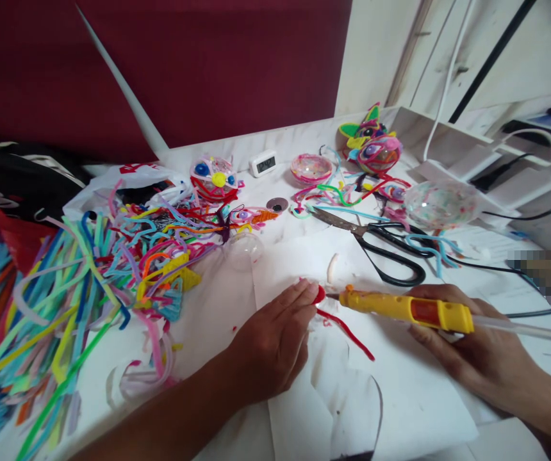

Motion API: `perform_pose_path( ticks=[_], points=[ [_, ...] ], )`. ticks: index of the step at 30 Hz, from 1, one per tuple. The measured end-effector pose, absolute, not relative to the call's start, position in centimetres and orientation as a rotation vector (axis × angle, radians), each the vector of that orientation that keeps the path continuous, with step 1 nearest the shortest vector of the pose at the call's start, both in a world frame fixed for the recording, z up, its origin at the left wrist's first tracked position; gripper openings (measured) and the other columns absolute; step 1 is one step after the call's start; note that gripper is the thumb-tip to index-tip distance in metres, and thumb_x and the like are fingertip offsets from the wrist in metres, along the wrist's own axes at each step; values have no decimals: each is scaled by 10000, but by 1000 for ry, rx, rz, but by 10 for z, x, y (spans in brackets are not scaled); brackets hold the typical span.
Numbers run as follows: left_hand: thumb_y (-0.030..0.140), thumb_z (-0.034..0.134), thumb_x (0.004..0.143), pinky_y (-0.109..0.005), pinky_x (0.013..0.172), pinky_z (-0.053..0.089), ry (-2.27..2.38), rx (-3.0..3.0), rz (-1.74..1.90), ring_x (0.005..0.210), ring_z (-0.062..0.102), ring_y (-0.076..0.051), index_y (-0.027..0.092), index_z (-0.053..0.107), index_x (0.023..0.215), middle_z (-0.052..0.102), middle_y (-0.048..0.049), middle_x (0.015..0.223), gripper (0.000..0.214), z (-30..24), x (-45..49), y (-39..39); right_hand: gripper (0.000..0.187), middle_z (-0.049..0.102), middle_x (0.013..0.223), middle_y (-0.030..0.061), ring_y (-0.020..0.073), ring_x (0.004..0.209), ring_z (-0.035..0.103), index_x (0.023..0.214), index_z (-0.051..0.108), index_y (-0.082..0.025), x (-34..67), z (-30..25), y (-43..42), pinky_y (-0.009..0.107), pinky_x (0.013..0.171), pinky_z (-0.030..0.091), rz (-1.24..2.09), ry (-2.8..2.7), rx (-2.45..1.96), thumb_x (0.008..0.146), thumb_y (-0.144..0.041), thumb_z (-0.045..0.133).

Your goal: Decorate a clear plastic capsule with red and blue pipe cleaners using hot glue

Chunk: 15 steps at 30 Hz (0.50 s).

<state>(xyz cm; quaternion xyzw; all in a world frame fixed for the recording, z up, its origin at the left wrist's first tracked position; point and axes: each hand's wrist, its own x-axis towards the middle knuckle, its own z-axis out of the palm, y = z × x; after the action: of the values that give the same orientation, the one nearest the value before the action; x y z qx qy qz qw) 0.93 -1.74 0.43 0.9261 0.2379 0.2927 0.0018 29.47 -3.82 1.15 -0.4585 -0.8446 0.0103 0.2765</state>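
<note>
My left hand (275,342) is closed, its fingertips pinching a red pipe cleaner coil (320,295) just above the white paper (400,397). A straight red pipe cleaner length (350,336) trails from near the fingertips toward the lower right; whether it joins the coil is hard to tell. My right hand (487,352) grips a yellow hot glue gun (391,307), with a clear glue stick (530,330) sticking out of its back end. The gun's nozzle points left and is at or very close to the red coil. Part of the grip is hidden by my hand.
Black-handled scissors (386,246) lie open behind the glue gun. Loose pipe cleaners (64,307) heap at left. Decorated clear balls (214,178), a small digital clock (263,164) and a clear bowl (441,203) stand at the back. Cables run along the right.
</note>
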Motion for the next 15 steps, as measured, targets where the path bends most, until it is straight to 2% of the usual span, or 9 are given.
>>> perform_pose_path(
  ticks=[11,15],
  points=[
    [24,471,789,-480,1079,423,731,2954,909,1349,326,-337,-76,417,1235,485,-283,1304,461,5,9,-16,122,584,994,75,199,774,624,1013,478,-243,296,7,-37,325,598,518,177,-2231,-1249,891,-238,488],
    [28,456,799,-482,1072,429,741,2969,909,1353,318,-339,-67,414,1235,480,-282,1308,448,4,9,-17,102,596,997,58,181,707,617,979,511,-266,301,4,-38,307,563,515,367,-2136,-1288,876,-268,519]
  ],
)
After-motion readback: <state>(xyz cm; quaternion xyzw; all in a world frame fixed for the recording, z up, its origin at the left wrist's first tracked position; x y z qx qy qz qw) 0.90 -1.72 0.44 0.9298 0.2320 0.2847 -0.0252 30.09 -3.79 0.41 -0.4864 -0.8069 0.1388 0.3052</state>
